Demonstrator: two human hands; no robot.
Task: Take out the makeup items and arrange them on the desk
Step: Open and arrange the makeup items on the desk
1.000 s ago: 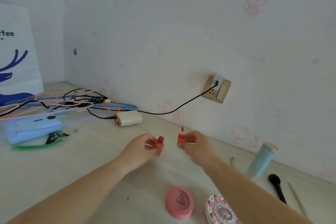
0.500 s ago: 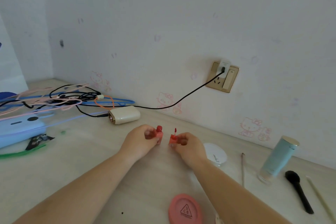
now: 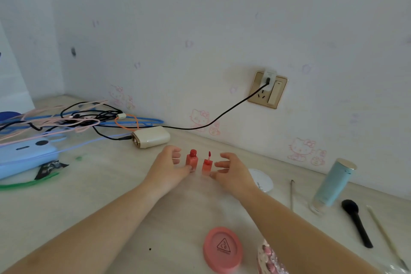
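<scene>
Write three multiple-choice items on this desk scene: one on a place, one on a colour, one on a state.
1. Where do the two small red bottles stand?
A. Between the two hands
B. Beside the black brush
C. On the round pink compact

2. What colour is the upright tube at the right?
A. Black
B. Light blue
C. Orange

3. How are the hands?
A. Both gripping the bottles
B. Fingers loosened beside the standing bottles
C. Flat on the desk

Key: 1 A, the left bottle and right bottle stand upright between the left hand and right hand. 2 B, the tube is light blue. 3 B, the fingers are spread, only the thumb tips near the bottle bases.
</scene>
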